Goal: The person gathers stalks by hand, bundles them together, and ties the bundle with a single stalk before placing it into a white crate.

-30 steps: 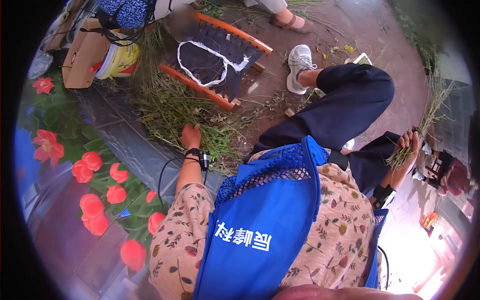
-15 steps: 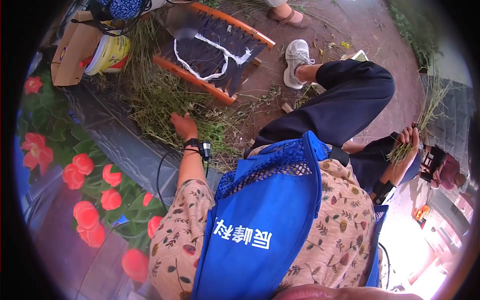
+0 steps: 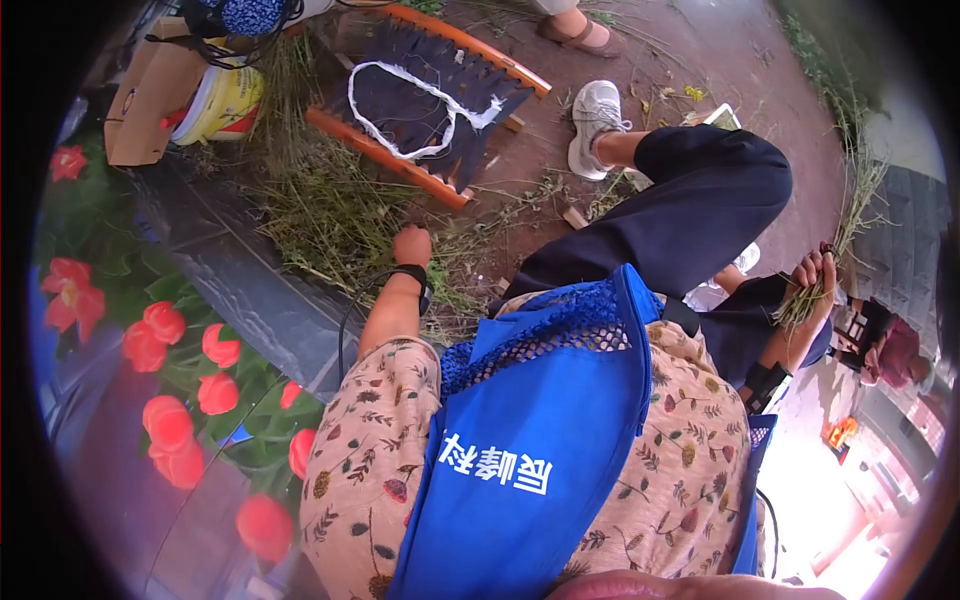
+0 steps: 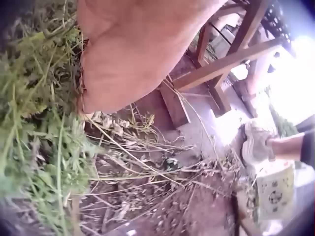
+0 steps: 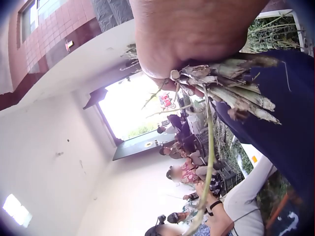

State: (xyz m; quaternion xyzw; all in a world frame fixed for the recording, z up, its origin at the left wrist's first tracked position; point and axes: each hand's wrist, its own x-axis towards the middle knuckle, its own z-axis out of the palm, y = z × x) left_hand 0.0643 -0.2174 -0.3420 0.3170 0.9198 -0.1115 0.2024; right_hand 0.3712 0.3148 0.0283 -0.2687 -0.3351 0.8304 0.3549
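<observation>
My left hand (image 3: 412,245) reaches down into a loose pile of green stems (image 3: 330,215) on the ground, its fingers curled into the stems. The left wrist view shows only the heel of the left hand (image 4: 133,49) above green stems (image 4: 39,147) and dry stalks. My right hand (image 3: 818,272) is raised at the right and grips a bundle of long green stems (image 3: 855,200) that points up and away. In the right wrist view the right hand (image 5: 197,34) closes round the bundle's cut ends (image 5: 231,93).
An orange-framed seat (image 3: 430,100) with dark strips and a white cord lies beyond the pile. A yellow bucket (image 3: 225,105) and a cardboard box (image 3: 150,100) stand far left. My dark trouser leg (image 3: 690,210) and white shoe (image 3: 595,125) stretch ahead. A grey kerb (image 3: 260,290) runs at the left.
My left hand has moved right across the pile, and its spread fingers have curled into the stems. The right hand still holds its bundle in about the same place.
</observation>
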